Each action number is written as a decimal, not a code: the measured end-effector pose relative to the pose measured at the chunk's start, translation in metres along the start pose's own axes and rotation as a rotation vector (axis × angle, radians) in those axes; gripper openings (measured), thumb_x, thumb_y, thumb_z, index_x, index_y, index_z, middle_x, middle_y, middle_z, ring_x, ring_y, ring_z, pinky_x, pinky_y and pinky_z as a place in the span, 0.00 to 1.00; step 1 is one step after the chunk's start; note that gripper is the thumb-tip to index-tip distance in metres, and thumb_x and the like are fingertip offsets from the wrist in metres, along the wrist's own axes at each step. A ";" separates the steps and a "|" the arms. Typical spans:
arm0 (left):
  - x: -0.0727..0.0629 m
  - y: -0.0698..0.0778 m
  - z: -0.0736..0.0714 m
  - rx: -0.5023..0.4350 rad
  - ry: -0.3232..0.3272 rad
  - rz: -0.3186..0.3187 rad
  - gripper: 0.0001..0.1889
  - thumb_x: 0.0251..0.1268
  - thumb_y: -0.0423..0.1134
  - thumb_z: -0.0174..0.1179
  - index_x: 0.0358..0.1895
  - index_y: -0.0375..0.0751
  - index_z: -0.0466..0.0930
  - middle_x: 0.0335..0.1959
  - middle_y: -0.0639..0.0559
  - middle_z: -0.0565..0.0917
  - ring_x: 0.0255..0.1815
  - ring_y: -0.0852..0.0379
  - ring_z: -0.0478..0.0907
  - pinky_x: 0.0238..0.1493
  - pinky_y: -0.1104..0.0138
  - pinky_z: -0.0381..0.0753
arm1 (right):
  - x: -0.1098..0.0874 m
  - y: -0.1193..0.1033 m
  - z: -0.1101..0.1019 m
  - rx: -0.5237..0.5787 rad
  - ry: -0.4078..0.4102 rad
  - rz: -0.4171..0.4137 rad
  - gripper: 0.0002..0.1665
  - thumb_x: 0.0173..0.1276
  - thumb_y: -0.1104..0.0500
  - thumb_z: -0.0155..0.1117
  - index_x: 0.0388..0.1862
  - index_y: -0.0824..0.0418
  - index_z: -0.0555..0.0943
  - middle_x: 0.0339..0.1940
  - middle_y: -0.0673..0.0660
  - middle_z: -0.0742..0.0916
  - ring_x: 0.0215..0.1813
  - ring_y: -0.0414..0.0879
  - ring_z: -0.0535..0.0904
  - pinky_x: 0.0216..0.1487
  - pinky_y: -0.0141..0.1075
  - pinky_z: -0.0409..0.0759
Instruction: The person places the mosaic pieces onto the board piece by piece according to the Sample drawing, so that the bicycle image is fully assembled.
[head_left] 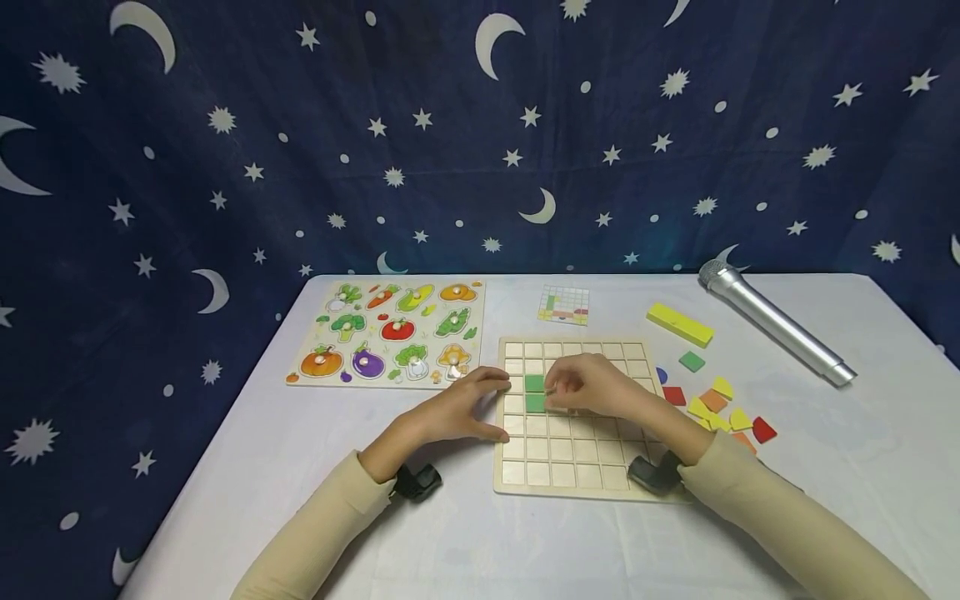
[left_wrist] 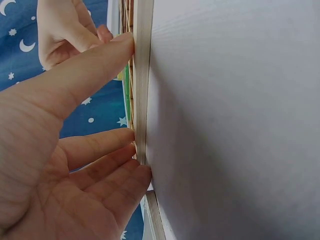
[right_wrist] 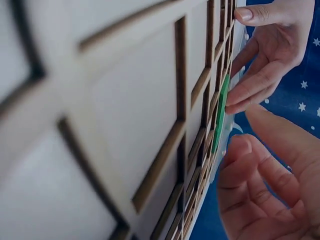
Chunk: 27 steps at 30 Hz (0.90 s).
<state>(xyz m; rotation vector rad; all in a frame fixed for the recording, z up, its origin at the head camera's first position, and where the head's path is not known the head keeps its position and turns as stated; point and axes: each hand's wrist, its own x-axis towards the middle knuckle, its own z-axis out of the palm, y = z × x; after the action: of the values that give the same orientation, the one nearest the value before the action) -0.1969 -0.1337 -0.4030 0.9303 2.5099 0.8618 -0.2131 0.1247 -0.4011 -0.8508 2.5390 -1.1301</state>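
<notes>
A wooden grid board (head_left: 585, 476) lies on the white table. Two green square tiles (head_left: 535, 403) sit in neighbouring cells near its left side. At the board's left edge, my left hand (head_left: 457, 408) rests its thumb and fingertips against the rim, thumb and fingers spread apart. Over the board, my right hand (head_left: 588, 385) is close beside the green tiles. Its fingers are loosely bent in the right wrist view, with a gap between thumb (right_wrist: 280, 132) and index finger and nothing seen between them. The green strip of tile (right_wrist: 220, 112) lies beyond those fingertips.
Loose red, orange and yellow pieces (head_left: 738, 418) and a green tile (head_left: 692, 361) lie right of the board. Behind are a pattern card (head_left: 564, 305), a yellow box (head_left: 679, 325) and a silver microphone (head_left: 780, 325). A vegetable peg puzzle (head_left: 386, 333) lies at back left.
</notes>
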 end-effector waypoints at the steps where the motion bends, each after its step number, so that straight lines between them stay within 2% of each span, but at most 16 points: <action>1: 0.000 0.000 0.000 0.000 0.001 0.005 0.38 0.54 0.43 0.74 0.67 0.31 0.69 0.70 0.42 0.65 0.73 0.45 0.60 0.72 0.53 0.60 | -0.001 0.000 -0.001 0.002 0.010 -0.008 0.09 0.60 0.62 0.72 0.37 0.63 0.83 0.23 0.47 0.81 0.26 0.39 0.74 0.31 0.30 0.74; 4: 0.001 -0.001 0.001 0.003 0.003 0.015 0.38 0.54 0.43 0.74 0.66 0.30 0.70 0.70 0.41 0.65 0.72 0.45 0.61 0.72 0.53 0.60 | -0.004 0.000 -0.004 0.006 0.038 -0.015 0.10 0.60 0.61 0.73 0.38 0.63 0.83 0.24 0.47 0.82 0.28 0.40 0.75 0.32 0.31 0.75; 15: 0.000 -0.001 0.001 0.001 0.004 0.036 0.38 0.54 0.43 0.73 0.66 0.29 0.70 0.70 0.40 0.65 0.72 0.44 0.61 0.72 0.52 0.60 | -0.025 -0.003 -0.026 0.003 0.131 0.061 0.11 0.59 0.60 0.74 0.39 0.64 0.85 0.26 0.48 0.81 0.31 0.43 0.74 0.34 0.31 0.76; 27: 0.000 -0.001 0.001 -0.004 0.003 0.020 0.38 0.54 0.43 0.73 0.66 0.30 0.70 0.70 0.41 0.66 0.72 0.44 0.61 0.72 0.51 0.60 | -0.055 0.005 -0.057 -0.018 0.223 0.107 0.14 0.59 0.60 0.74 0.42 0.66 0.85 0.28 0.51 0.82 0.31 0.43 0.75 0.32 0.30 0.76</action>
<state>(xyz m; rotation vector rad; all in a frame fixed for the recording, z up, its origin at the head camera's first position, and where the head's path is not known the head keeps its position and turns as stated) -0.1968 -0.1337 -0.4040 0.9550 2.5050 0.8748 -0.1956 0.1943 -0.3673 -0.6151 2.7389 -1.2315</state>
